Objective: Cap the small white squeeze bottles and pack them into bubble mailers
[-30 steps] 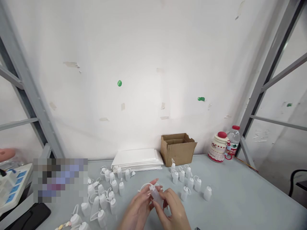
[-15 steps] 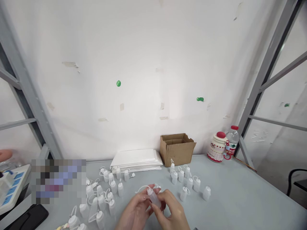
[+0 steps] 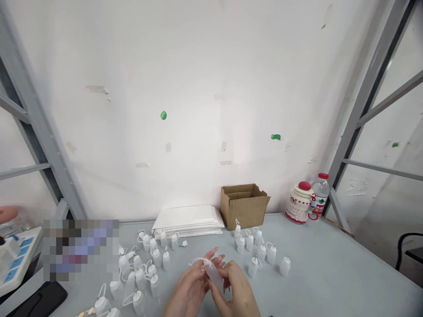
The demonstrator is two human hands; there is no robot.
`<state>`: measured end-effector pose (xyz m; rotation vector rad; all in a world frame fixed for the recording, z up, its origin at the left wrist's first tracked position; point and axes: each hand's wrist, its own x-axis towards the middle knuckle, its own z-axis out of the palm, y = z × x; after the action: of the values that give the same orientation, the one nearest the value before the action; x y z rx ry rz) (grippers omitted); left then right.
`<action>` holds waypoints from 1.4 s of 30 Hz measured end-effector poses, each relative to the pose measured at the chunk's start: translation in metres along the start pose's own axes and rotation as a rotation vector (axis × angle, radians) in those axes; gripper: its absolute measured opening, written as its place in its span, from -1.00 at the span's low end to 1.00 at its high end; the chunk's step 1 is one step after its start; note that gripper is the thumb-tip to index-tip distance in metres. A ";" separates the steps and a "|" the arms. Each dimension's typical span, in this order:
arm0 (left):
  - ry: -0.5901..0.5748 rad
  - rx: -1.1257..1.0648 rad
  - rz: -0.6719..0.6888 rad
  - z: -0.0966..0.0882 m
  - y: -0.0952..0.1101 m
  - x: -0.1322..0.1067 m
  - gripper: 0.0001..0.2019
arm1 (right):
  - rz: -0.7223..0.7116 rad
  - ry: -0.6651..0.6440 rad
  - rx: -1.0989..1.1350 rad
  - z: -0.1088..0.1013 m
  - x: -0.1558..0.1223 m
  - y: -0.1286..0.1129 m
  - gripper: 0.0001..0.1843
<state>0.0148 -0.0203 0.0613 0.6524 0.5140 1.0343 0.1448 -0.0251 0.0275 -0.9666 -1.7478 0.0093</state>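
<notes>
Near the front of the table, a small translucent squeeze bottle (image 3: 214, 275) is tilted between my two hands. My left hand (image 3: 189, 287) is closed round its neck from the left, thumb on the near side and fingertips reaching past it. A white cap strap loops out over this hand's fingers. On the lower body of the bottle, my right hand (image 3: 238, 290) has its thumb and fingers pinched. Similar small bottles (image 3: 139, 277) with looped cap straps stand or lie in a group at left. A smaller group of such bottles (image 3: 261, 253) stands at right.
Against the wall are a stack of white envelopes (image 3: 188, 220) and an open cardboard box (image 3: 247, 207). A cream and red jar (image 3: 299, 204) and a clear bottle with a red cap (image 3: 320, 190) stand at back right. A black phone (image 3: 42, 299) lies at front left, by a power strip (image 3: 21, 259).
My left fingers have stretched out further beyond the bottle's neck. The bottle has shifted slightly to the right within my hands, and my right hand keeps its pinch.
</notes>
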 end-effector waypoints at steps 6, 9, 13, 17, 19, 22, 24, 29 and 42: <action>0.002 -0.022 -0.003 0.006 0.000 -0.002 -0.72 | -0.112 -0.053 -0.019 -0.002 -0.002 0.005 -0.89; 0.023 -0.006 0.015 0.007 0.002 -0.003 -0.77 | -0.156 -0.043 -0.108 -0.001 -0.005 0.005 -0.95; 0.066 0.047 0.029 0.006 0.003 -0.003 -0.79 | -0.185 -0.024 -0.162 0.002 -0.006 0.005 -0.97; 0.038 0.026 -0.002 0.002 0.002 -0.002 -0.71 | -0.125 -0.068 -0.117 0.001 -0.005 0.006 -0.96; -0.001 0.009 -0.011 0.000 0.001 -0.001 -0.68 | -0.088 -0.073 -0.080 0.000 -0.004 0.005 -0.97; -0.041 -0.005 -0.023 -0.002 0.000 -0.001 -0.66 | -0.079 -0.052 -0.064 -0.002 -0.003 0.004 -0.97; -0.040 -0.011 -0.037 -0.002 -0.001 -0.001 -0.67 | -0.083 -0.054 -0.072 -0.002 -0.002 0.004 -0.97; -0.052 -0.024 -0.038 -0.003 -0.001 0.000 -0.72 | -0.029 -0.047 -0.011 0.001 -0.006 0.004 -0.96; -0.003 -0.145 -0.086 -0.010 -0.002 0.002 -0.70 | 0.913 -0.172 0.942 0.003 0.011 -0.012 -0.59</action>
<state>0.0107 -0.0170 0.0527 0.4995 0.4557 0.9797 0.1342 -0.0258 0.0402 -0.9392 -1.0668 1.3921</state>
